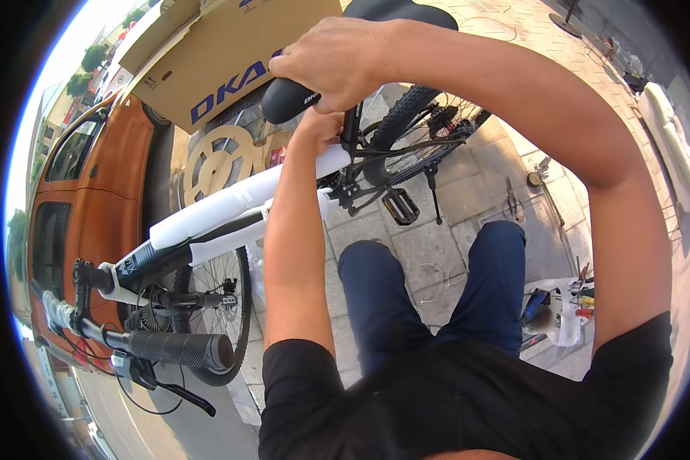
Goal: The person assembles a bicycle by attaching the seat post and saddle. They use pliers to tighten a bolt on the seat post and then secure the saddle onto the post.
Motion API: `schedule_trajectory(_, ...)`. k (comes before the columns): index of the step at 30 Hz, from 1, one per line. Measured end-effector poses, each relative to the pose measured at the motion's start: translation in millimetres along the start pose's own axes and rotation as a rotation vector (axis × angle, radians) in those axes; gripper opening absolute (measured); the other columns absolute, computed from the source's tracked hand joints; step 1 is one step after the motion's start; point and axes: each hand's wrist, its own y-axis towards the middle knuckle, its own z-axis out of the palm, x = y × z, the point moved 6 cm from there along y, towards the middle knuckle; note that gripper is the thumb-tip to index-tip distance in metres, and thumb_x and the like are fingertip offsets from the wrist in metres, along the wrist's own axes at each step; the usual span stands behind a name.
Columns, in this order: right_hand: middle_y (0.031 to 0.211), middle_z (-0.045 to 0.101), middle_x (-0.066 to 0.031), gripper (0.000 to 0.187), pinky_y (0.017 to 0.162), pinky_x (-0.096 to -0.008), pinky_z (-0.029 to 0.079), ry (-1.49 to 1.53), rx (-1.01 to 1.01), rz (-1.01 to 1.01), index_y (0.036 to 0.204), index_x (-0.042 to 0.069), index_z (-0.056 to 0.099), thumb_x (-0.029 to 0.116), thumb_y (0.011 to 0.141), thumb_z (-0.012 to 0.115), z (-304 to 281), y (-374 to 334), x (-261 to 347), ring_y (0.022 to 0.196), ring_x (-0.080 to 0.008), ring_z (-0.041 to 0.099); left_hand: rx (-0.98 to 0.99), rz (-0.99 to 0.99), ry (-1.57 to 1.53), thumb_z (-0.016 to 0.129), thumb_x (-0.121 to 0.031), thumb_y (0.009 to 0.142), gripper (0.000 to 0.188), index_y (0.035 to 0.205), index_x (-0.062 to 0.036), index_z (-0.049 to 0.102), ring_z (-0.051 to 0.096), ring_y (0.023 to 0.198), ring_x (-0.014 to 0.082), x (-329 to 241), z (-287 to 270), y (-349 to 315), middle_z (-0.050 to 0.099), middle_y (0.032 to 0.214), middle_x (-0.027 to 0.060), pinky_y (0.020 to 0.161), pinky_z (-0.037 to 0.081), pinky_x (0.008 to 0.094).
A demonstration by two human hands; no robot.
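- While the bicycle saddle [287, 98] is gripped from above by the right hand [337, 61], closed firmly round its rear, the seat post [350, 126] just beneath is held by the left hand [318, 126], whose fingers are largely hidden behind the wrist, so its grip cannot be told exactly.
- Judged from the hold, the saddle is being set or aligned in the frame; the next move would call for a steady saddle while the clamp below it is tightened.
- A top tube wrapped in white foam [238, 203] is seen running away from the saddle toward the handlebar grip [180, 349].
- Beyond the saddle, a cardboard box [230, 54] is noted; below it, the pedal [400, 205] and rear wheel [422, 126].
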Motion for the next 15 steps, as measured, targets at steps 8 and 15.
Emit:
schedule_trajectory(8, 0.097, 0.078, -0.0184, 0.046, 0.086, -0.0427, 0.063, 0.082, 0.059, 0.068, 0.106, -0.001, 0.070, 0.030, 0.078, 0.088, 47, 15, -3, 0.095, -0.0332, 0.078, -0.117, -0.092, 0.094, 0.073, -0.015, 0.097, 0.007, 0.104, -0.0130, 0.075, 0.068, 0.088, 0.0207, 16, -10, 9, 0.072, 0.096, 0.0019, 0.084, 0.055, 0.0400)
schedule_trajectory(15, 0.094, 0.078, -0.0182, 0.042, 0.079, -0.0431, 0.063, 0.068, -0.018, 0.066, 0.105, -0.001, 0.070, 0.025, 0.076, 0.086, 38, 7, 1, 0.091, -0.0338, 0.078, -0.114, 0.472, 0.911, 0.067, -0.013, 0.100, 0.014, 0.105, -0.0014, 0.073, 0.070, 0.090, 0.0284, -31, -8, -47, 0.074, 0.091, 0.0149, 0.084, 0.056, 0.0425)
